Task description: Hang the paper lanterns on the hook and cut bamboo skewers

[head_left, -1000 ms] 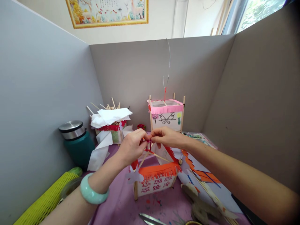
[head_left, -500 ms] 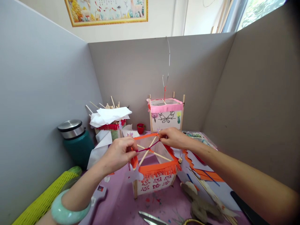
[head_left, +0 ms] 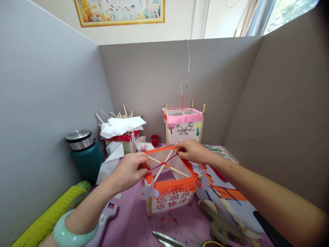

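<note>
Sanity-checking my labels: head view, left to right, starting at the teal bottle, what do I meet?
Teal bottle → left hand → magenta cord → right hand → orange paper → black object. Orange-fringed lantern left out: it overlaps both hands.

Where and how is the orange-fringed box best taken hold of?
Likely hold the box by its wooden corner posts, coming in from left and right: they look stiffer than the papery panels between. From above seems worse: crossed sticks span its top, and the left hand and right hand stretch a purple string across them.
</note>
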### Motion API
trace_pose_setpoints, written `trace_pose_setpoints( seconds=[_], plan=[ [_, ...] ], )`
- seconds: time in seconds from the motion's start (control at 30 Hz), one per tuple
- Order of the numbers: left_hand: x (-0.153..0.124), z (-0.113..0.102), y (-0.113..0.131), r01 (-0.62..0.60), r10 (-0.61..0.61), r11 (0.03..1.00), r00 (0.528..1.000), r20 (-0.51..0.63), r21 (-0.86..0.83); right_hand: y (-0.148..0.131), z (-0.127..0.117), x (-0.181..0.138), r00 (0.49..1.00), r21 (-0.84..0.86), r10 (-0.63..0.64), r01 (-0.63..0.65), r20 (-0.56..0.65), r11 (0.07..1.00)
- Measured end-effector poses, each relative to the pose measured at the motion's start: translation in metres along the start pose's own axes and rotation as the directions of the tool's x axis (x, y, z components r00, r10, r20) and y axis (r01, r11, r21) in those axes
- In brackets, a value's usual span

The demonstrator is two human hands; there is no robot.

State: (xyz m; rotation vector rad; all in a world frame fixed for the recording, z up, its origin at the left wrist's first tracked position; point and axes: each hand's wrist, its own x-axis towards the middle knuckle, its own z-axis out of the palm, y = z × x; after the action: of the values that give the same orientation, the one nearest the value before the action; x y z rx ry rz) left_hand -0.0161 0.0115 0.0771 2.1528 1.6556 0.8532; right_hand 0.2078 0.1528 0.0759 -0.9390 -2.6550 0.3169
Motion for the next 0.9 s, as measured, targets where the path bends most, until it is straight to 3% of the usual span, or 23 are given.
trace_pose_setpoints(
  seconds=[0.1,0.23,0.37,0.6,0.77,0.9],
  plan=[
    [0.000,-0.001,-0.001,0.035,-0.036,0.998,0.999,-0.009,-0.053,-0.002,0.000,0.001,1.000,-0.013,0.002,-0.002,-0.019,1.000],
    [0.008,-0.002,0.004,0.167,-0.185,0.973,0.976,-0.111,-0.157,-0.014,-0.003,0.000,0.999,-0.005,-0.018,0.018,-0.046,1.000],
    [0.027,0.002,0.018,0.241,-0.284,0.906,0.956,-0.078,-0.349,-0.036,-0.008,-0.001,0.996,0.148,-0.074,0.081,-0.054,0.986],
    [0.053,0.011,0.026,0.248,-0.289,0.767,0.957,0.026,-0.592,-0.049,-0.009,0.004,0.998,0.416,-0.064,0.071,-0.030,0.906],
    [0.055,0.012,0.021,0.265,-0.306,0.733,0.951,0.044,-0.626,-0.040,-0.005,0.005,1.000,0.556,-0.014,0.006,0.010,0.831],
    [0.056,0.013,0.022,0.272,-0.328,0.759,0.944,0.013,-0.591,-0.039,-0.002,0.005,1.000,0.590,-0.012,0.010,-0.002,0.807]
  ],
)
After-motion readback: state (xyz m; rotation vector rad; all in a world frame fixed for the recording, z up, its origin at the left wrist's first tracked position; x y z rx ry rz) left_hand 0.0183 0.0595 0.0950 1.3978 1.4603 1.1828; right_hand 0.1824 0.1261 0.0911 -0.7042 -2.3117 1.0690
